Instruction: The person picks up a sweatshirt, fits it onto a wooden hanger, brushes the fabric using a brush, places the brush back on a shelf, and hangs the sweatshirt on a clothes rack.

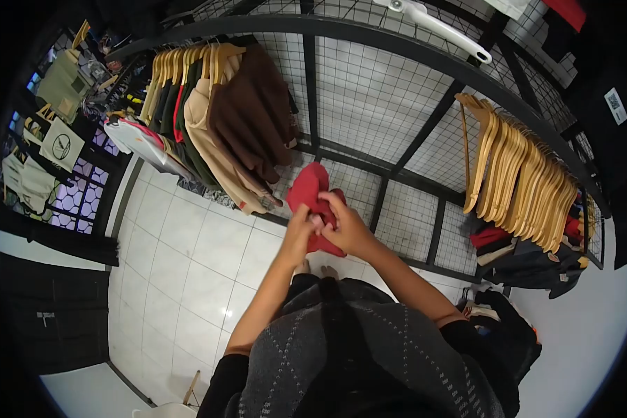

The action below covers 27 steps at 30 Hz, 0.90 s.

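Observation:
A bunched red cloth garment (309,184) is held up in front of my body, above the tiled floor. Its exact kind cannot be made out. My left hand (302,226) grips it from the left side, with the fingers curled into the fabric. On the right side, my right hand (347,228) is closed on the same garment, its thumb and fingers near the left hand's fingertips. Folds of the cloth hang below both hands and stick up above them. Part of the fabric is hidden behind the fingers.
Wooden hangers with jackets and a brown sweater (249,115) hang at the left on a black rack (311,90). Bare wooden hangers (515,174) fill the right rail, above folded dark clothes (536,268). A dark clothes pile (501,327) lies at lower right.

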Each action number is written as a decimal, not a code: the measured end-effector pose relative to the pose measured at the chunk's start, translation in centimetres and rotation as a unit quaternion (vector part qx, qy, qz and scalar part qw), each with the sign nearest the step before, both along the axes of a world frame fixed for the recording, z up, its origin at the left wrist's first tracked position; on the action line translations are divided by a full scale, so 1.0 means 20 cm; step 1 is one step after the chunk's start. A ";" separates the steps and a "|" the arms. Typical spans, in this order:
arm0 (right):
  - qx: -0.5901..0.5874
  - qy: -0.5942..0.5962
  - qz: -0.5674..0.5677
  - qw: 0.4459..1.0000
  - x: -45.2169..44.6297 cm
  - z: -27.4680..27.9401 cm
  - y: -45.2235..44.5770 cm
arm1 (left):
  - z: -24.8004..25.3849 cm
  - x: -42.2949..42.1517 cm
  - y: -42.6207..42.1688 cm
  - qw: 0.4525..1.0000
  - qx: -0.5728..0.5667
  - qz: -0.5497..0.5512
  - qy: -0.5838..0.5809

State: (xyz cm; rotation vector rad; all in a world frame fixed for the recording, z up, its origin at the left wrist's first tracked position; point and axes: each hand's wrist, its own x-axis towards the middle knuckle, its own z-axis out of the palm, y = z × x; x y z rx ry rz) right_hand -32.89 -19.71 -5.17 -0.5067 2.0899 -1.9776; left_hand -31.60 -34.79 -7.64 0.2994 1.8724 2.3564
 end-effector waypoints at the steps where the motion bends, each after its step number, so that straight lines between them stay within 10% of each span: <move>1: 0.070 0.039 0.007 0.997 -0.04 0.00 -0.02 | 0.06 -0.03 -0.03 1.000 0.014 0.002 -0.011; 5: 0.012 0.097 -0.088 0.991 -0.10 -0.03 -0.11 | 0.12 -0.10 -0.06 0.981 -0.146 0.088 0.096; 9: -0.005 0.033 -0.104 0.994 -0.13 0.06 -0.10 | -0.34 -0.19 -0.24 0.978 -0.180 0.085 -0.069; 11: -0.056 0.017 -0.105 0.993 -0.19 -0.05 -0.10 | -0.52 -0.13 -0.30 0.740 -0.672 0.018 0.020; 13: 0.031 0.044 -0.106 0.993 -0.15 0.05 -0.11 | -0.69 -0.13 -0.32 0.737 -0.668 0.082 0.057; 14: 0.116 0.066 -0.106 0.985 -0.13 0.08 -0.13 | -0.65 -0.12 -0.27 0.648 -0.752 0.088 0.084; 16: 0.143 0.105 -0.116 0.977 -0.10 0.05 -0.19 | -0.53 -0.16 -0.19 0.641 -0.760 -0.083 -0.068; 22: 0.183 0.156 -0.036 0.970 0.04 0.26 -0.41 | -0.53 -0.30 -0.16 0.789 -0.607 -0.049 -0.079; 27: 0.128 0.245 0.118 0.954 0.21 0.42 -0.57 | -0.46 -0.24 -0.41 0.965 -0.201 0.003 -0.172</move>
